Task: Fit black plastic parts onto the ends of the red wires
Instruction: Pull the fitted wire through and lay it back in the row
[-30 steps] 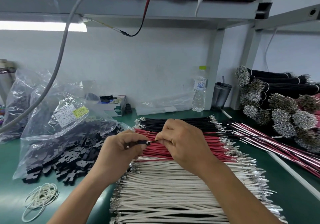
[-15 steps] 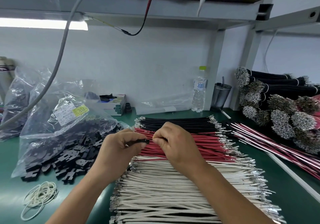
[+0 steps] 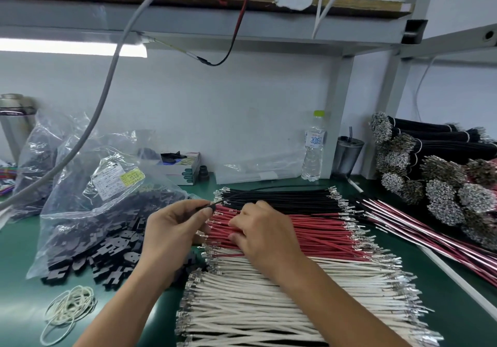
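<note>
A row of red wires with metal terminals lies on the green bench, between black wires and white wires. My left hand is raised at the row's left end and pinches a small black plastic part between thumb and forefinger. A thin wire end sticks out of the part toward the right. My right hand rests on the red wires, its fingertips and thumb curled down and closing on a red wire near the left terminals.
A clear bag of black plastic parts spills loose pieces at left. Rubber bands lie at front left. Wire bundles, red-and-white wires, a water bottle and a cup stand on the right. A grey cable hangs overhead.
My right hand let go at the black part and dropped onto the red wire row. My left hand lifted slightly, still pinching the black part.
</note>
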